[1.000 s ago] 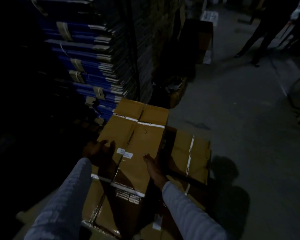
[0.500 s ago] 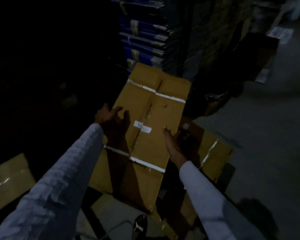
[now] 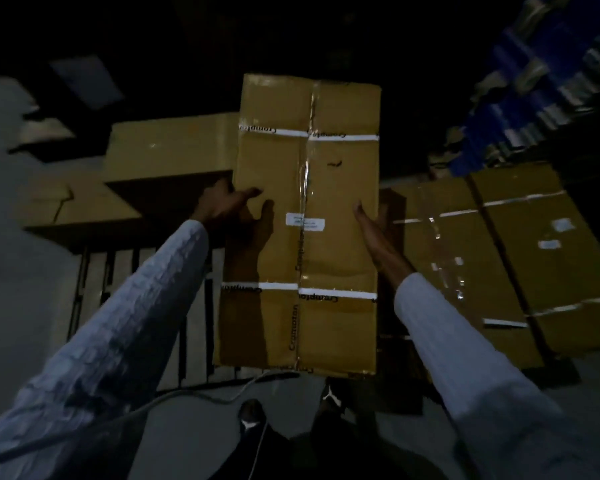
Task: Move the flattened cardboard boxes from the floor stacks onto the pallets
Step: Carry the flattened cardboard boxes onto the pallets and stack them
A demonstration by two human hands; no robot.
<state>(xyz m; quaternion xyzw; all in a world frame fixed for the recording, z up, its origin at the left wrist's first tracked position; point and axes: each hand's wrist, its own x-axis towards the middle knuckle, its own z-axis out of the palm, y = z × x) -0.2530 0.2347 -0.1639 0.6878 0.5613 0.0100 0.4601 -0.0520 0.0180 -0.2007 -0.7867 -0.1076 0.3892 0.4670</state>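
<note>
The flattened cardboard box (image 3: 305,220) is up off the floor in front of me, held by its two long edges. My left hand (image 3: 227,206) grips one edge with curled fingers; my right hand (image 3: 369,223) clasps the other. More brown boxes (image 3: 520,258) lie stacked to the right, and a slatted pallet (image 3: 125,271) sits below to the left.

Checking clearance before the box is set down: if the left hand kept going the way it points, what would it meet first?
Probably the cardboard stack just beyond the left hand, which grips the held box; depth is unclear.
</note>
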